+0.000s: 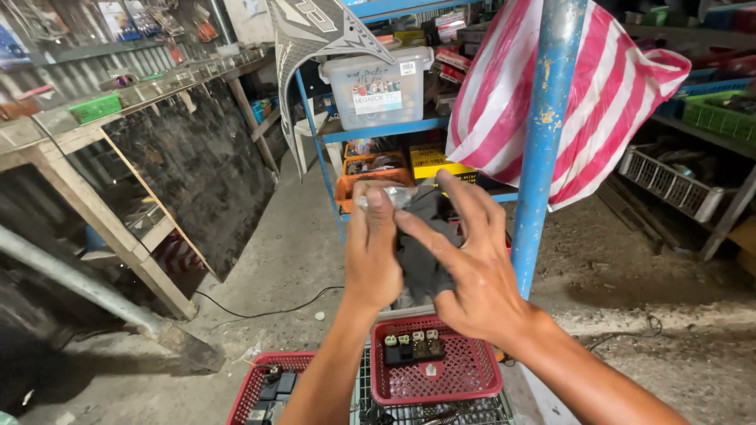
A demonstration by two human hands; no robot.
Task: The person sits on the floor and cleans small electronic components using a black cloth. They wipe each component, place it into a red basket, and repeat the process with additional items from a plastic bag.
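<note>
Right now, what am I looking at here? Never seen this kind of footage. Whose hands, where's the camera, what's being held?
There is one picture, taken by a camera worn on a person's head and looking down at their own bare hands; there is no machine. The left hand and right hand together hold up a dark cloth-like bundle with a bit of clear plastic at its top. Below them a red basket holds small blocky parts. Behind stand a blue pole, a red-and-white striped sheet and blue shelving with a clear lidded box.
</note>
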